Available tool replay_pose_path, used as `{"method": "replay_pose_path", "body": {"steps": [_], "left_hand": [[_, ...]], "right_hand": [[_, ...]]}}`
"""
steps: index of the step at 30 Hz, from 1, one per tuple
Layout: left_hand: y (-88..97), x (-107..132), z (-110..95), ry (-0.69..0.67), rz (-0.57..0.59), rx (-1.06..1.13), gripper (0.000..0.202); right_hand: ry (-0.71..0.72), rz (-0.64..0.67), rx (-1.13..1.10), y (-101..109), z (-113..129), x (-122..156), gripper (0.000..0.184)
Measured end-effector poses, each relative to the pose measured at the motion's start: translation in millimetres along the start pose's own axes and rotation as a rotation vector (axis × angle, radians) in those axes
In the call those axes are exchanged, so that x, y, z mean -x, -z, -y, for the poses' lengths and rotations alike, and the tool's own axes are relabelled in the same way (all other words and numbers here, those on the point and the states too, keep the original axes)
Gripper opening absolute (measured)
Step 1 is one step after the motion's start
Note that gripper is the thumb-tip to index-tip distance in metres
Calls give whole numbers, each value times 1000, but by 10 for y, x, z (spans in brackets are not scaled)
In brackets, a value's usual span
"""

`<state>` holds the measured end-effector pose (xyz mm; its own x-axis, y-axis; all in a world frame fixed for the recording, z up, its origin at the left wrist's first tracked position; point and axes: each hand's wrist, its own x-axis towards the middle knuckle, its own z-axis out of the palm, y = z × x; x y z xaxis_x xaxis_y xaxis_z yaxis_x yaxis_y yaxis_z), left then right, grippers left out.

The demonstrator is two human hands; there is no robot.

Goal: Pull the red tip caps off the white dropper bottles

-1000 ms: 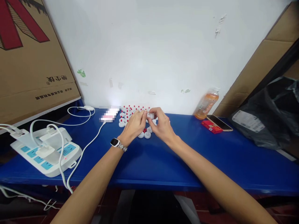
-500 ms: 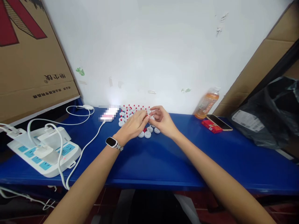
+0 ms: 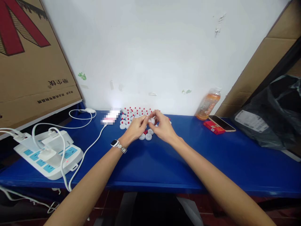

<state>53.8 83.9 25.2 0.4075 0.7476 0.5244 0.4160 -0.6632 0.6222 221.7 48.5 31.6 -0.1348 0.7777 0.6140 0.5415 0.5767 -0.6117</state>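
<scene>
Between my hands, just above the table, is a round white cap. My right hand is closed around this cap with curled fingers and thumb. Against the cap's left side, my left hand is closed in a pinch; what sits between its fingertips is too small to make out. Behind my hands stand rows of white caps with red tips, partly hidden by the fingers. Several plain white caps lie in front of them, beside a few small red pieces.
A white power strip with plugs and looping cables lies at the left of the blue table. An orange drink bottle, a phone and a red box stand at right, near a dark plastic bag. A cardboard box rises at left.
My fingers have shifted, and the white cap now shows between them. My left hand has turned into a tighter pinch, its wrist slightly to the right. The view has moved a little.
</scene>
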Motion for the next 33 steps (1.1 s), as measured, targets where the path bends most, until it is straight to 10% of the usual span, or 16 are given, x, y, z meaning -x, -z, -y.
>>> {"method": "replay_pose_path", "body": {"steps": [4, 8, 13, 21, 33], "left_hand": [[129, -14, 117, 83, -158, 46, 44], [186, 46, 201, -126, 149, -164, 27], [177, 115, 202, -172, 261, -325, 22], [259, 70, 291, -78, 169, -221, 23], [321, 57, 322, -49, 121, -227, 21]], "right_hand": [[-9, -107, 145, 63, -124, 5, 14], [-189, -71, 13, 81, -274, -44, 10], [-208, -14, 129, 22, -329, -177, 15], [-118, 286, 426, -125, -383, -330, 18], [-97, 338, 549, -177, -422, -306, 17]]}}
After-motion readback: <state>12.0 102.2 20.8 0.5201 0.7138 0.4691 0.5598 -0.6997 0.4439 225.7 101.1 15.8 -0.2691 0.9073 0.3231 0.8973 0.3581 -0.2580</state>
